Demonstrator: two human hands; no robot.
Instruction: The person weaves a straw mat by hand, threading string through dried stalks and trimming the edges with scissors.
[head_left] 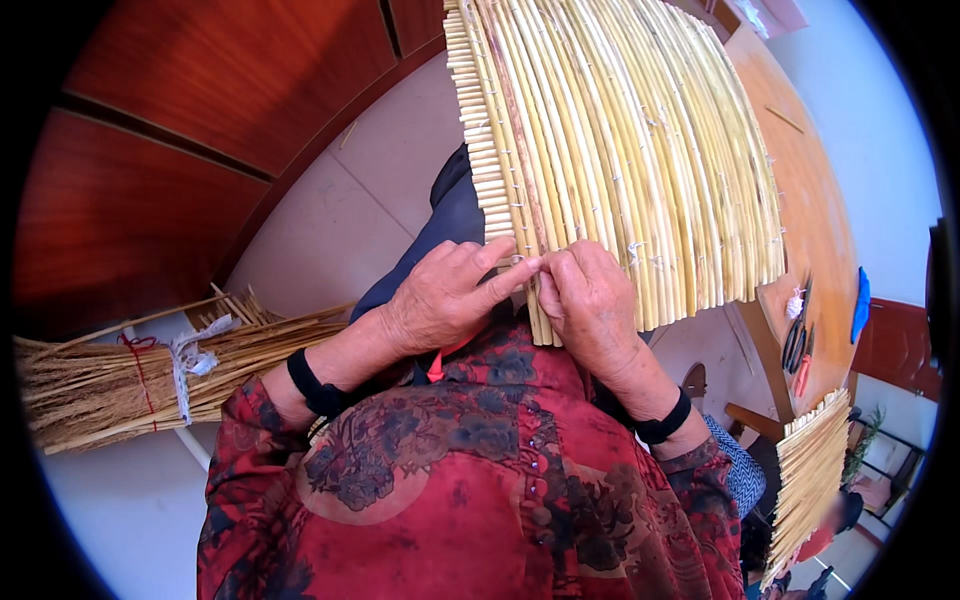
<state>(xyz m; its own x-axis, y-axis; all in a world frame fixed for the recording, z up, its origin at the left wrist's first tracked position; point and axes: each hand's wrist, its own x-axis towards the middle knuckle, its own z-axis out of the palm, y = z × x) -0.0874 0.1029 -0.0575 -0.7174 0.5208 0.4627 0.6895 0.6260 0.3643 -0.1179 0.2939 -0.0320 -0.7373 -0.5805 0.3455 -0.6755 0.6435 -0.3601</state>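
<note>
A mat of pale yellow reed stalks point(620, 150), bound side by side with thin thread, lies in front of me and reaches over the table. Its near left corner is between my hands. My left hand point(450, 290) has its thumb and forefinger closed at that corner, the forefinger stretched toward the right hand's fingertips. My right hand point(595, 300) is curled in a pinch over the near ends of the outermost stalks. Whatever fine thing the fingertips hold is too small to make out. Small thread knots point(635, 252) show along the mat.
Left of me lies a bundle of long dry reeds point(250, 350) tied with a white strip point(190, 355). On the wooden table point(800, 200) at right are black-handled scissors point(797, 340) and a red-handled tool point(803, 375). Another reed mat point(810, 480) stands lower right near another person.
</note>
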